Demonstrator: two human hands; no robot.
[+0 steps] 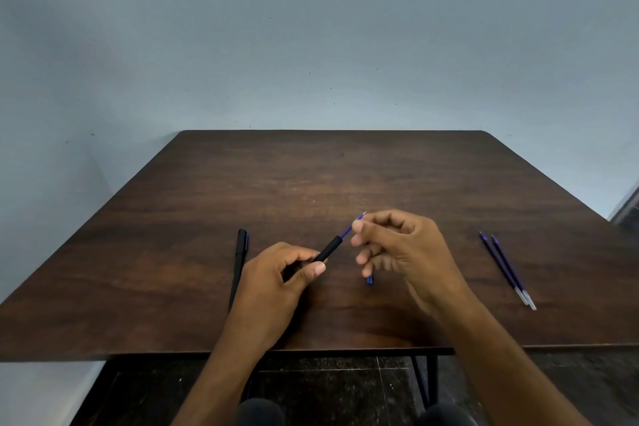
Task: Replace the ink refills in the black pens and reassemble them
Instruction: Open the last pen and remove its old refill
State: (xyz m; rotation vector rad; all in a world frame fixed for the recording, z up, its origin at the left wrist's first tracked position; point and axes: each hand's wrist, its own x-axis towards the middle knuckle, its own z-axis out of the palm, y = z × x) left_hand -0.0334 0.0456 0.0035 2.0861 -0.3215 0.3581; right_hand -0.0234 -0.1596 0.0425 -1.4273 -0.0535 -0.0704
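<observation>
Left hand around pen barrel

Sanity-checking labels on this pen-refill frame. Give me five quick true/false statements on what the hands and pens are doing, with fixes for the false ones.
1. The left hand grips a black pen barrel. True.
2. The right hand pinches the blue refill sticking out of that barrel. True.
3. Three spare refills lie on the right of the table. False: two spare refills lie there, side by side.
4. The second black pen lies on the table left of the left hand. True.
5. The second pen is held in the right hand. False: no hand grips it; it rests on the table beside the left hand.
</observation>
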